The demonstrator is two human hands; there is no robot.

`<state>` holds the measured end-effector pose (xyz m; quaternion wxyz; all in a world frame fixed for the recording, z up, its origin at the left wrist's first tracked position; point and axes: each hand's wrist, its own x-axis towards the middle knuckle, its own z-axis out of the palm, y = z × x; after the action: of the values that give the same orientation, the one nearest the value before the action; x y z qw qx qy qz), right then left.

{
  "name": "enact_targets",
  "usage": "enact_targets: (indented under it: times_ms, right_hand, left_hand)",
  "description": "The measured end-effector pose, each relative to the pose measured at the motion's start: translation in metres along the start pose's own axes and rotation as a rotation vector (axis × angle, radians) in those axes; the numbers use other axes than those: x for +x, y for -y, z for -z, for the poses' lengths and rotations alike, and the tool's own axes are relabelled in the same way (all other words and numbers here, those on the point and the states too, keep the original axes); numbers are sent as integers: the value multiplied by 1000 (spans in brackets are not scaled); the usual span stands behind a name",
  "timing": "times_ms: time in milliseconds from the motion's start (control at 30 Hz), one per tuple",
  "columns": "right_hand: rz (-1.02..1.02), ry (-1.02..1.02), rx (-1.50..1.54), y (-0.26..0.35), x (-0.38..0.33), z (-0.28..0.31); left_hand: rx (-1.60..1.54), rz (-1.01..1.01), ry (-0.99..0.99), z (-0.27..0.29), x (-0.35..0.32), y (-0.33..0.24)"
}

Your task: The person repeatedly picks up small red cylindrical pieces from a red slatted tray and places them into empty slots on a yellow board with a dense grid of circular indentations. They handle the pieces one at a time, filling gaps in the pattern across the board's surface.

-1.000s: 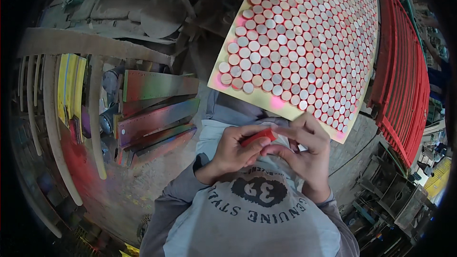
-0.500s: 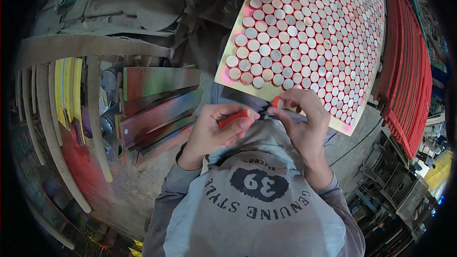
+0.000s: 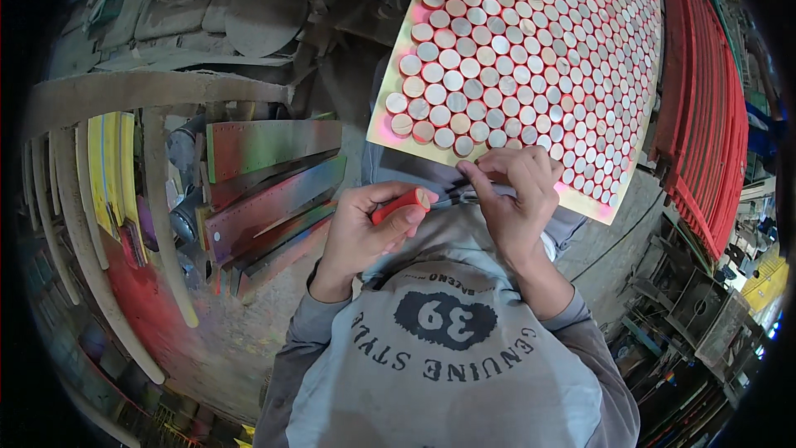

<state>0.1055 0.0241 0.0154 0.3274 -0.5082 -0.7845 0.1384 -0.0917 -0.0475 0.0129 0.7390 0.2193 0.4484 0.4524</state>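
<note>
My left hand (image 3: 365,228) is closed around a short red cylinder (image 3: 401,206), its pale wooden round end facing up and to the right. My right hand (image 3: 521,199) is at the near edge of a pale board (image 3: 406,143), fingers curled and thumb close to them. Whatever lies between those fingertips, if anything, is hidden. Just beyond the thumb, a round wooden disc (image 3: 464,147) with a red side sits at the edge of the board's pattern. Many similar discs (image 3: 531,58) stand close together on the board, pale tops up.
Left of me, painted planks (image 3: 274,149) in green and red lean in a stack beside a curved wooden frame (image 3: 166,87). Yellow boards (image 3: 108,166) stand farther left. At the right is a long red slatted piece (image 3: 692,108). A dark wooden framework (image 3: 696,307) stands at lower right.
The red disc seen in my right fingers is no longer visible there, and a disc now shows at the board's near edge. My left hand has drawn slightly left with the red cylinder.
</note>
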Motion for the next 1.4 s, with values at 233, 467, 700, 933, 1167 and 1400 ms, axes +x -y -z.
enact_targets:
  times_ms: [233, 467, 700, 933, 1167, 1400]
  right_hand:
    - [-22, -24, 7, 3, 3, -3]
    - [51, 368, 548, 23, 11, 41]
    - [100, 534, 661, 10, -1, 53]
    - [85, 535, 668, 4, -3, 51]
    - [-28, 451, 602, -1, 8, 62]
    - [41, 72, 103, -8, 2, 20]
  left_hand:
    - [45, 6, 51, -2, 0, -4]
    - [-118, 46, 106, -6, 4, 1]
    - [-27, 179, 198, -17, 8, -3]
    - [-84, 174, 315, -17, 12, 1]
    - [-252, 158, 347, -4, 13, -3]
    - [-308, 139, 380, -4, 14, 2]
